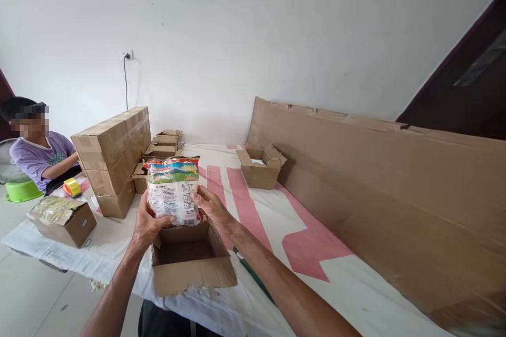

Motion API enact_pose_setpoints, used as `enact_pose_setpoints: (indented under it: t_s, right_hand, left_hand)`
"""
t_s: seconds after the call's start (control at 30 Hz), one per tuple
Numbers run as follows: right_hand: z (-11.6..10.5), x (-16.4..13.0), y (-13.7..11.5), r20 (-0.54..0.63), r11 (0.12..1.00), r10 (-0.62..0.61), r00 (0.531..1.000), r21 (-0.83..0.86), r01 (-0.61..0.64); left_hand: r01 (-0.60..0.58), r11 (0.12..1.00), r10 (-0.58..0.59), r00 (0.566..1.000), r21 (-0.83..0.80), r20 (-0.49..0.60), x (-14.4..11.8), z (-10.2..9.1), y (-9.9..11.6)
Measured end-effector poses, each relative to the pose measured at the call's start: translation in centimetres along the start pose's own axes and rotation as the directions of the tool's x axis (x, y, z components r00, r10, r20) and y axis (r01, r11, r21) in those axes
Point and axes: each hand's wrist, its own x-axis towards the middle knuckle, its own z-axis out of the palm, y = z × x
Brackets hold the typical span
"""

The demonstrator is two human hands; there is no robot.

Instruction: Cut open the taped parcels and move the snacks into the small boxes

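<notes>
Both my hands hold a printed plastic food packet (173,189) upright, its white label side facing me. My left hand (147,222) grips its lower left edge and my right hand (211,206) grips its right edge. The packet hangs just above an open, empty cardboard box (192,266) at the near edge of the table, whose flaps are folded outward.
The table has a white and pink cloth (276,221). A stack of taped cartons (113,158) stands at left, a small open box (260,168) farther back, a foil-topped box (63,219) and yellow tape roll (72,187) at far left. Large cardboard sheet (375,184) leans right. A seated person (37,147) is at left.
</notes>
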Motion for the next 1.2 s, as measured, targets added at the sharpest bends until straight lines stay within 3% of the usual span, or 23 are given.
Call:
enact_pose_setpoints:
  t_s: [0.13, 0.2, 0.3, 0.33, 0.4, 0.47, 0.53, 0.57, 0.63, 0.7, 0.77, 0.8, 0.87, 0.93, 1.1, 1.2]
  right_hand:
    - [0.2, 0.2, 1.8, -0.121, 1.000, 0.005, 0.993, 0.001, -0.005]
    - [-0.1, 0.6, 2.4, -0.227, 0.998, -0.012, 0.974, -0.057, 0.000]
    - [-0.3, 1.4, 2.7, -0.362, 0.990, -0.079, 0.929, -0.135, 0.032]
    - [-0.2, 1.6, 2.6, -0.399, 0.987, -0.104, 0.911, -0.155, 0.045]
    - [0.7, 1.8, 1.9, -0.427, 0.962, -0.212, 0.879, -0.247, 0.113]
    - [2.1, 1.3, 0.9, -0.322, 0.860, -0.416, 0.851, -0.443, 0.253]
    - [3.6, 0.3, 0.0, -0.057, 0.658, -0.586, 0.809, -0.615, 0.433]
    - [4.1, -0.2, -0.4, 0.082, 0.568, -0.616, 0.784, -0.643, 0.514]
    - [4.5, -0.8, -1.0, 0.216, 0.507, -0.618, 0.756, -0.626, 0.593]
    - [3.8, -0.7, -1.3, 0.123, 0.564, -0.612, 0.781, -0.624, 0.540]
    - [2.6, 0.0, -1.3, -0.084, 0.728, -0.513, 0.854, -0.569, 0.381]
    - [2.0, 0.5, -1.2, -0.139, 0.827, -0.398, 0.907, -0.483, 0.289]
    - [0.9, 1.3, -0.9, -0.077, 0.963, -0.125, 0.989, -0.248, 0.103]
    - [0.4, 1.7, -0.2, 0.023, 0.998, 0.027, 0.999, -0.066, -0.025]
    - [0.4, 1.7, 1.9, -0.211, 0.997, 0.051, 0.976, 0.067, -0.038]
    - [0.3, 2.0, 2.7, -0.198, 0.995, 0.081, 0.977, 0.073, -0.067]
  left_hand:
    - [0.027, 0.998, -0.031, 0.997, 0.055, 0.064, 0.3, -0.5, -0.9]
    - [0.038, 0.990, -0.043, 0.998, 0.138, 0.036, 0.3, -0.7, -1.0]
    - [-0.037, 0.909, 0.095, 0.988, 0.416, -0.119, 0.0, -0.4, -0.5]
    - [-0.080, 0.868, 0.157, 0.981, 0.490, -0.118, -0.1, 0.0, -0.2]
    - [-0.171, 0.848, 0.202, 0.979, 0.502, -0.007, -0.3, 0.8, 0.4]
    - [-0.190, 0.923, 0.155, 0.979, 0.334, 0.129, -0.1, 1.5, 0.9]
    - [-0.121, 0.987, 0.100, 0.977, 0.103, 0.186, 0.7, 1.7, 1.2]
    - [-0.076, 0.997, 0.074, 0.981, 0.006, 0.177, 1.1, 1.6, 1.3]
    - [0.010, 0.993, 0.006, 0.991, -0.117, 0.135, 1.8, 1.0, 1.7]
    - [0.098, 0.978, -0.070, 0.986, -0.186, 0.150, 2.2, 0.2, 2.1]
    - [0.193, 0.953, -0.131, 0.957, -0.231, 0.259, 2.1, -0.5, 2.6]
    - [0.233, 0.941, -0.150, 0.937, -0.244, 0.317, 2.1, -0.7, 2.7]
    - [0.276, 0.930, -0.171, 0.910, -0.244, 0.377, 2.1, -1.1, 2.7]
    - [0.285, 0.936, -0.197, 0.911, -0.208, 0.362, 2.4, -1.4, 2.3]
    - [0.270, 0.955, -0.239, 0.948, -0.127, 0.212, 3.2, -2.0, 0.1]
    - [0.265, 0.961, -0.244, 0.947, -0.077, 0.209, 3.4, -2.3, -1.3]
